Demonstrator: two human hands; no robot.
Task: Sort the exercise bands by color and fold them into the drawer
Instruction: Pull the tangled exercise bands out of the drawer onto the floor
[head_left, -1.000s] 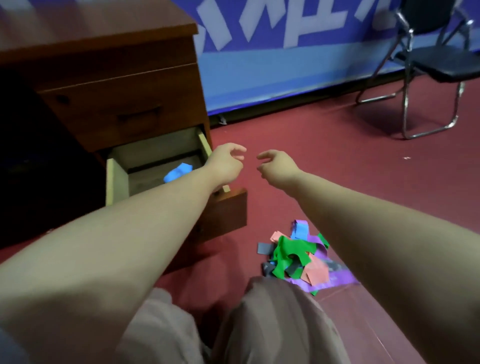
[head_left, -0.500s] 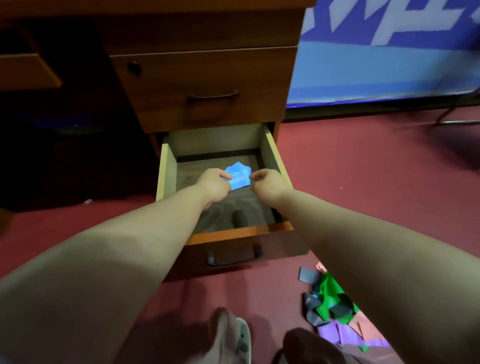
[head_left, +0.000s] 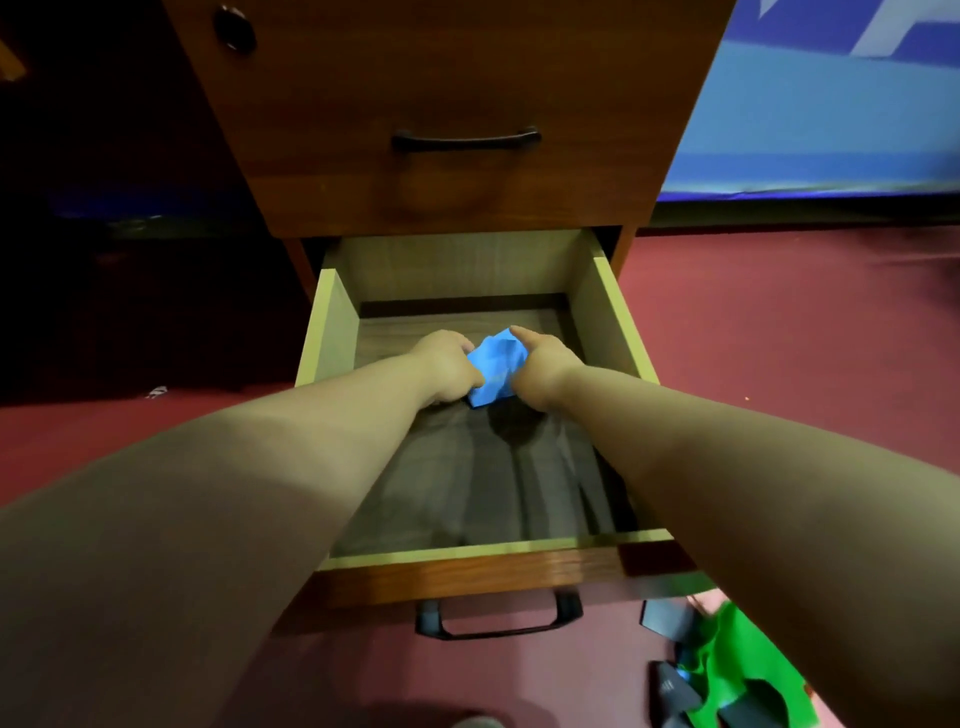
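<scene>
A folded blue band (head_left: 496, 366) sits in the back half of the open bottom drawer (head_left: 613, 322). My left hand (head_left: 449, 369) grips its left side with curled fingers. My right hand (head_left: 543, 366) holds its right side, one finger stretched along the top edge. Both forearms reach in over the drawer front. On the floor at the lower right lies the pile of loose bands (head_left: 727, 675): green and dark grey ones show, and my right arm hides the rest.
A shut drawer with a dark handle (head_left: 466, 139) sits above the open one. The open drawer's own handle (head_left: 498, 621) faces me. Red carpet (head_left: 779, 338) lies all around, with a blue banner (head_left: 831, 119) along the wall at the right.
Both hands went from the air in front of the desk into the drawer and took hold of the blue band. The view moved closer, over the drawer.
</scene>
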